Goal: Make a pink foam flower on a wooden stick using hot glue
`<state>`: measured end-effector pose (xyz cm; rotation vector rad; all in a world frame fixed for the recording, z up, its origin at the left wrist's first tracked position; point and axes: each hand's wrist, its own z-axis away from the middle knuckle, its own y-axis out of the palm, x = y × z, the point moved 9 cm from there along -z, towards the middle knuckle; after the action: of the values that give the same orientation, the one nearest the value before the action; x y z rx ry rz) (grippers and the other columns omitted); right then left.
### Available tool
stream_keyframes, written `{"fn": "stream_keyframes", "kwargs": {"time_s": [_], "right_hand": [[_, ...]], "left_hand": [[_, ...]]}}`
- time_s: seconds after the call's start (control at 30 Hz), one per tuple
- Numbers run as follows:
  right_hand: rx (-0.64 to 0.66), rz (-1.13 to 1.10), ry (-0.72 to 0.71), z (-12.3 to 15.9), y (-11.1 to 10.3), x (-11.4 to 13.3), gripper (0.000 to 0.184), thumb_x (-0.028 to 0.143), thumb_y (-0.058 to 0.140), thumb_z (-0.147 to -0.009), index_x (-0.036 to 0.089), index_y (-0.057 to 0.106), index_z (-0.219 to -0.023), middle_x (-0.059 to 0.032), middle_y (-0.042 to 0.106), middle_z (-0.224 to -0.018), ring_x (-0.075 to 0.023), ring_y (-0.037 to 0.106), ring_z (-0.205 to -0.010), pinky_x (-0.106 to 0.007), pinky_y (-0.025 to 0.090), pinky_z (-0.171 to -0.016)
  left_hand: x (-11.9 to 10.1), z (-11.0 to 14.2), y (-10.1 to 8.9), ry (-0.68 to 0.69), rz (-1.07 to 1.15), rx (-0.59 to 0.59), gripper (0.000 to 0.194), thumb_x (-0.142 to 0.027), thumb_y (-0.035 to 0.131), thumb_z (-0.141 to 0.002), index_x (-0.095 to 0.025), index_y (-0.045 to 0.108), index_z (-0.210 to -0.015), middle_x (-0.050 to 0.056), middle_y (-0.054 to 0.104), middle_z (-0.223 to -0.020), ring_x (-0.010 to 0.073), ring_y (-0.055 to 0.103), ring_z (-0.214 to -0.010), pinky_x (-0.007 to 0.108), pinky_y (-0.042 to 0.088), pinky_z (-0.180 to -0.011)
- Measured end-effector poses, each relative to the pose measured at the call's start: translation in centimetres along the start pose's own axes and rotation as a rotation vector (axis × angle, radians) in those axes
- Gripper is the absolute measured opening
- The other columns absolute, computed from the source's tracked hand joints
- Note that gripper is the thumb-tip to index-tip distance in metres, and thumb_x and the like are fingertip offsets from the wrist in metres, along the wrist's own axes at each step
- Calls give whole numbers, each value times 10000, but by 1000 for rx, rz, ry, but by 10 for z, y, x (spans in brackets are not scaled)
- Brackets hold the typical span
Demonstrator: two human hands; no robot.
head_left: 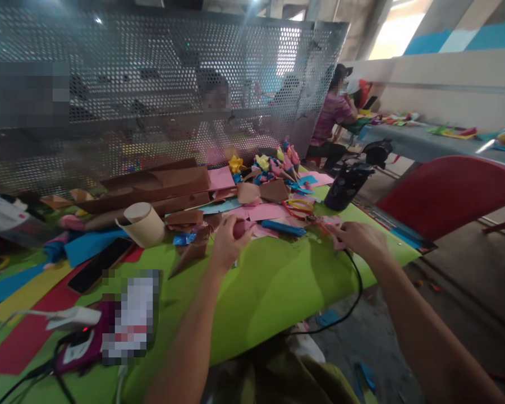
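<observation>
My left hand [227,242] is closed, fingers curled round a small dark pink paper piece [240,228] above the green tabletop. My right hand [362,240] is closed at the table's right side on a small pinkish glue gun [334,231], with a red light and a black cord trailing off the edge; the fingers partly hide it. Between the hands lies a blue utility knife [283,228]. Behind it are scissors [301,205] with red and yellow handles and pink paper sheets [267,211]. Left of my left hand lies a brown paper cone [193,247].
A black tumbler [348,186] stands at the right edge. Folded paper flowers [273,165] are piled at the back. A tan paper roll [145,224], a phone [100,265] and a power strip [82,345] with cords occupy the left. A perforated metal panel [151,101] rises behind.
</observation>
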<state>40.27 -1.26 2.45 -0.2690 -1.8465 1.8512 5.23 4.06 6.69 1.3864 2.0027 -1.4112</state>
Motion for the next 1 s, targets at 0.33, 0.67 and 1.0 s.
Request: {"fn": "stream_keyframes", "kwargs": {"time_s": [0.33, 0.67, 1.0], "right_hand": [[-61, -976, -611, 58, -28, 127, 381, 560, 641, -801, 197, 684, -908, -48, 660, -814, -162, 565, -664, -283, 436, -583], [0, -1362, -587, 79, 11, 178, 275, 449, 761, -732, 199, 676, -807, -22, 646, -762, -140, 538, -655, -267, 440, -599], [-68, -1428, -550, 80, 9, 171, 140, 327, 745, -738, 208, 672, -738, 2, 626, -711, -137, 521, -639, -264, 416, -597]], "left_hand": [[-23, 6, -2, 94, 64, -88, 213, -363, 670, -833, -208, 556, -925, 40, 592, -935, 197, 575, -923, 331, 462, -847], [-31, 10, 3, 87, 101, -83, 152, -285, 672, -827, -223, 584, -934, 33, 613, -926, 196, 588, -907, 320, 473, -813], [-40, 12, 7, 162, 113, -70, 124, -238, 667, -849, -232, 594, -949, 20, 628, -935, 181, 596, -909, 302, 467, -805]]}}
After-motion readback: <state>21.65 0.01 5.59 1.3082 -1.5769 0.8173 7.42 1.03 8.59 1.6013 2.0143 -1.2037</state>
